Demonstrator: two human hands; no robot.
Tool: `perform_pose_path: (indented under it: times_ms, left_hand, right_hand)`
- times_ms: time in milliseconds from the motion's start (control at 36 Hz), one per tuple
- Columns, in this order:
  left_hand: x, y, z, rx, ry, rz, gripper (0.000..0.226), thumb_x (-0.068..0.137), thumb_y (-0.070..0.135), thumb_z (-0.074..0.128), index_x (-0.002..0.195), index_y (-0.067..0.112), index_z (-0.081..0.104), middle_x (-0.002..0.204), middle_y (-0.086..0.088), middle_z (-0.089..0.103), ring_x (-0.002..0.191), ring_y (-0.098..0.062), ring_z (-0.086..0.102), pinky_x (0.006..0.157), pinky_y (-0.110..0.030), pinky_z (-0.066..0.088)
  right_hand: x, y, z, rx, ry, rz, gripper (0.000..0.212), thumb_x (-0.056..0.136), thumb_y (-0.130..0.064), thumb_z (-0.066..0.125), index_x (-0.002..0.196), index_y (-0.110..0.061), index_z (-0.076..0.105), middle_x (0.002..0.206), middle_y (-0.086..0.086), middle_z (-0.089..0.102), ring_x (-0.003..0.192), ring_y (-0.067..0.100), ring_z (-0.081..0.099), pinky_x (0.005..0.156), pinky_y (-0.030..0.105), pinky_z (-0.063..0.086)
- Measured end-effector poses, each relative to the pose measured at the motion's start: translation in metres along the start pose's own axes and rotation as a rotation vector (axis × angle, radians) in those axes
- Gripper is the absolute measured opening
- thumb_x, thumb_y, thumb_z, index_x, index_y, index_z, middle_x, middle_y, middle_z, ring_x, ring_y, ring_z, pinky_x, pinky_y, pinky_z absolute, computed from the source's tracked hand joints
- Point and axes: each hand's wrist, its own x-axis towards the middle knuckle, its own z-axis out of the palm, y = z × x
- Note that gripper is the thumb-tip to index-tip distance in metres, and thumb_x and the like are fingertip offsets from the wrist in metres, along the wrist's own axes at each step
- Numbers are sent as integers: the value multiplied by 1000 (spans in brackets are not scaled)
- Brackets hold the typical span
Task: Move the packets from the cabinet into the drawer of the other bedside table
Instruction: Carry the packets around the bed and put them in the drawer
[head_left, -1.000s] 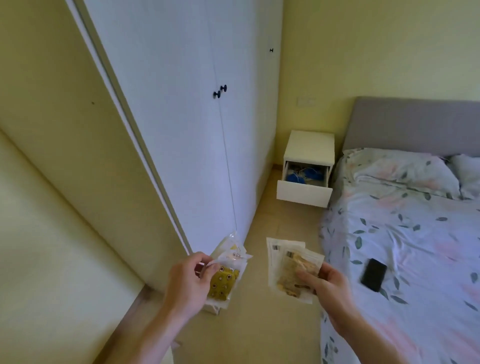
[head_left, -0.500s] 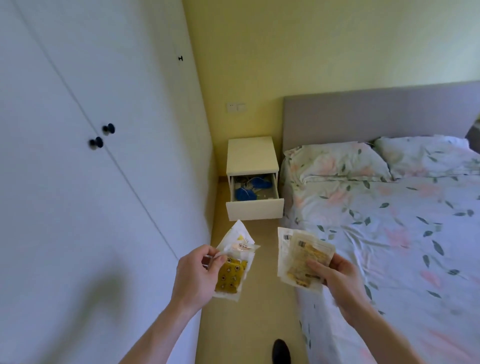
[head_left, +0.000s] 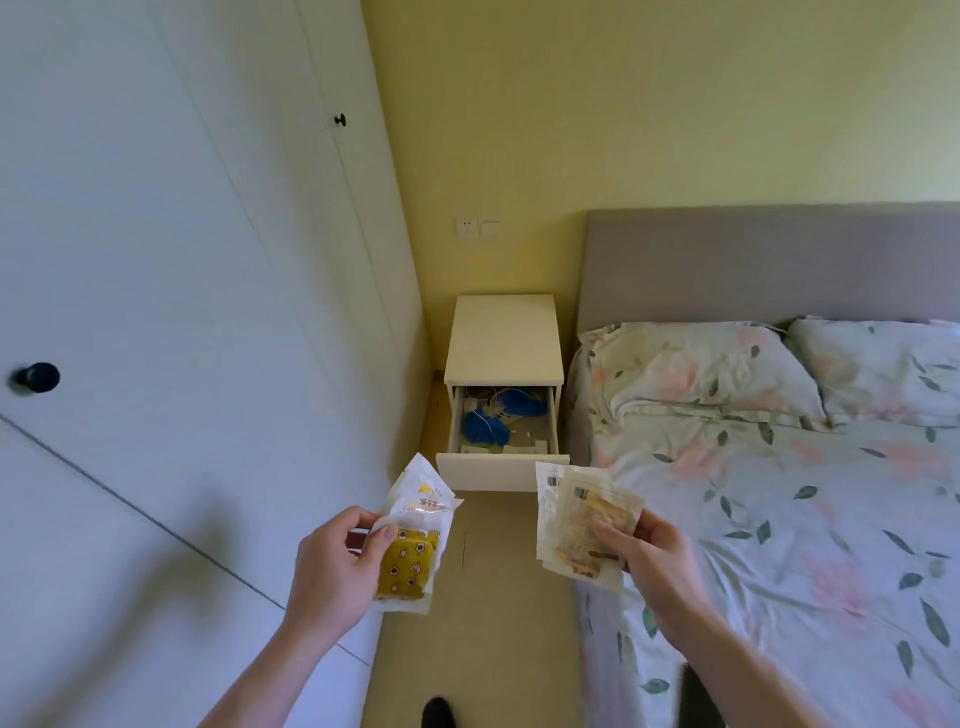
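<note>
Two hands grip clear packets (head_left: 410, 551), one showing yellow patterned contents.

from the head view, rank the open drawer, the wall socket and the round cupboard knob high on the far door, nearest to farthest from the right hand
1. open drawer, just ahead and left of the right hand
2. wall socket, on the yellow wall above the bedside table
3. cupboard knob, high on the left, farthest

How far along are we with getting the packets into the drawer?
Midway. The drawer of the bedside table is already open. The left hand holds the yellow packets; the right hand holds the beige packets. Left: walk over and drop them in.
</note>
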Motion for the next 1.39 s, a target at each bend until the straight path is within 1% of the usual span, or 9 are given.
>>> perform_pose_path:
  times_ms: [278, 667, 833, 972, 1111, 1194, 1250, 1306, 1389]
  left_hand:
    - [140, -9, 33, 7, -51, -52, 14, 93, 36, 68, 90, 22, 68, 87, 11, 72, 79, -7, 69, 52, -5, 42]
    - [338, -32, 78, 17, -163, -163, 16, 92, 32, 70, 80, 24, 66, 81, 11, 70, 76, -7, 63, 58, -16, 41]
    - [392, -30, 98, 47, -201, -216, 15, 93, 33, 70, 83, 22, 67, 84, 9, 70, 74, -6, 62, 57, -14, 38]
    - [434, -29, 123, 56, -229, -265, 14, 93, 34, 69, 87, 21, 68, 87, 8, 71, 76, -6, 63, 57, -14, 39]
    - [473, -24, 144, 60, -233, -339, 14, 94, 33, 68, 87, 22, 67, 87, 8, 70, 78, -6, 63, 59, -15, 40]
    - [497, -27, 160, 61, -245, -402, 15, 94, 34, 68, 86, 22, 66, 88, 8, 71, 79, -8, 65, 61, -16, 42]
    - [515, -31, 173, 66, -247, -441, 15, 93, 36, 68, 86, 23, 67, 88, 9, 71, 79, -8, 66, 62, -17, 44]
    - [530, -40, 188, 73, -249, -485, 15, 93, 38, 69, 86, 24, 67, 88, 10, 71, 80, -8, 66, 63, -19, 46]
    - [549, -56, 216, 85, -243, -549, 16, 91, 40, 70, 86, 25, 67, 88, 11, 70, 80, -8, 66, 65, -21, 48]
  right_hand:
    - [121, -24, 20, -18, 81, 62, 20, 90, -9, 74, 110, -14, 75, 99, 1, 80, 93, 20, 77, 85, 42, 61]
    - [281, -46, 54, -33, 234, 241, 14, 92, -5, 72, 105, -9, 74, 96, 7, 80, 93, 29, 76, 92, 51, 59]
    - [346, -55, 65, -35, 222, 317, 15, 91, -5, 72, 106, -6, 72, 96, 11, 79, 89, 29, 76, 72, 37, 60]
    - [412, -56, 70, -64, 214, 385, 15, 92, -4, 70, 107, -8, 70, 98, 12, 77, 88, 28, 75, 68, 35, 59]
    - [487, -46, 73, -169, 179, 524, 19, 91, -11, 74, 109, -11, 70, 97, 9, 78, 88, 28, 76, 84, 48, 62]
    - [533, -31, 78, -238, 130, 599, 22, 87, -14, 78, 109, -13, 72, 93, 7, 79, 84, 27, 77, 86, 51, 62]
    - [559, -26, 88, -281, 114, 628, 15, 89, -10, 75, 102, -14, 70, 92, 7, 78, 84, 26, 76, 83, 47, 62]
    - [585, -20, 100, -327, 118, 649, 12, 90, -7, 73, 98, -16, 69, 89, 5, 76, 81, 24, 75, 70, 36, 61]
    - [622, 4, 115, -427, 84, 669, 14, 90, -11, 73, 104, -14, 71, 92, 4, 76, 82, 21, 73, 61, 28, 55]
